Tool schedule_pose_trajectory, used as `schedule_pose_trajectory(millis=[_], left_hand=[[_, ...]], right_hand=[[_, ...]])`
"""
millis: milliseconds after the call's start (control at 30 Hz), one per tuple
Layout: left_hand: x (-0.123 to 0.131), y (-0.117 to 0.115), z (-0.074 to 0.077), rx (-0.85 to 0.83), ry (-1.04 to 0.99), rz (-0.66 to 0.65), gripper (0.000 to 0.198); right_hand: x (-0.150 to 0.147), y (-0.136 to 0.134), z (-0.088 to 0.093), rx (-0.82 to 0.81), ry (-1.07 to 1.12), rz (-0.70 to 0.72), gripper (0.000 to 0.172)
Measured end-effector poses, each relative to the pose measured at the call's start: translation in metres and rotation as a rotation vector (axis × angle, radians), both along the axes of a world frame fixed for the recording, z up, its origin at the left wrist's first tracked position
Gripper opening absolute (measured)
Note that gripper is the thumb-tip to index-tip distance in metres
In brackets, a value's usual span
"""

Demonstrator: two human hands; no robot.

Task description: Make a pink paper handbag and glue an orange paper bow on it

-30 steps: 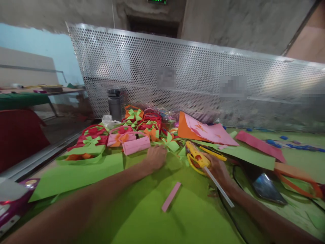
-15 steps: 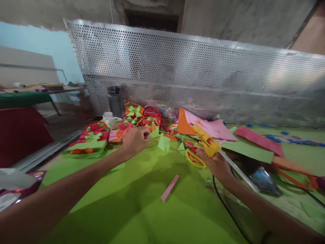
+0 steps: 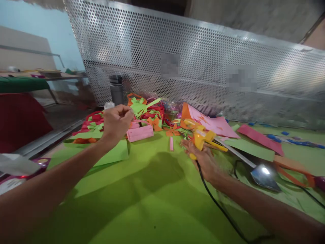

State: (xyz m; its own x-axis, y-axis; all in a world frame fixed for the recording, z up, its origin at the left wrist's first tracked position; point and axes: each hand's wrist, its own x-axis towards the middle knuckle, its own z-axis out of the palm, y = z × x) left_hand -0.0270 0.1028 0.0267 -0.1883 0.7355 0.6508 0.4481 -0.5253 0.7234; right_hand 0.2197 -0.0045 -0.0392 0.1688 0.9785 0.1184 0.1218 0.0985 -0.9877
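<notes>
My left hand is raised above the left of the table, thumb and fingers pinched together. Whatever lies between its fingertips is too small or hidden to make out. Right beside the fingertips is a cluster of green paper strips. A folded pink paper piece lies just right of that hand. My right hand grips a yellow glue gun by its handle, with a pale stick behind it and a black cable hanging below. A short pink paper strip lies between the hands.
Red paper bags with green bows and a dark bottle stand at the back left. Orange paper flowers lie mid-table. Pink sheets and a dark shiny device are at right. A perforated metal panel borders the back.
My left hand has moved left and up, uncovering the folded pink piece. My right hand has turned the glue gun and shifted left. The pink strip now lies farther back.
</notes>
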Motion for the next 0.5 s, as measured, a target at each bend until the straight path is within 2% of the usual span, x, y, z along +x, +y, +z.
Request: schedule_pose_trajectory(millis=[67,167,300,400,500], left_hand=[[-0.003,0.003,0.003,-0.007,-0.062,0.001,0.012],[-0.004,0.004,0.003,-0.004,-0.106,-0.015,0.011],[0.001,-0.001,-0.001,-0.012,-0.065,-0.067,0.012],[0.007,-0.009,-0.005,-0.013,0.024,-0.091,0.013],[0.015,-0.023,-0.015,0.105,0.205,-0.149,0.012]], right_hand=[[0.001,0.007,-0.002,-0.002,0.105,0.019,0.035],[-0.008,0.0,-0.005,-0.059,0.211,0.105,0.035],[-0.02,-0.002,-0.008,-0.228,0.279,0.167,0.035],[-0.014,0.02,-0.009,-0.209,0.222,0.075,0.03],[0.001,0.041,-0.008,-0.115,0.174,-0.049,0.026]])
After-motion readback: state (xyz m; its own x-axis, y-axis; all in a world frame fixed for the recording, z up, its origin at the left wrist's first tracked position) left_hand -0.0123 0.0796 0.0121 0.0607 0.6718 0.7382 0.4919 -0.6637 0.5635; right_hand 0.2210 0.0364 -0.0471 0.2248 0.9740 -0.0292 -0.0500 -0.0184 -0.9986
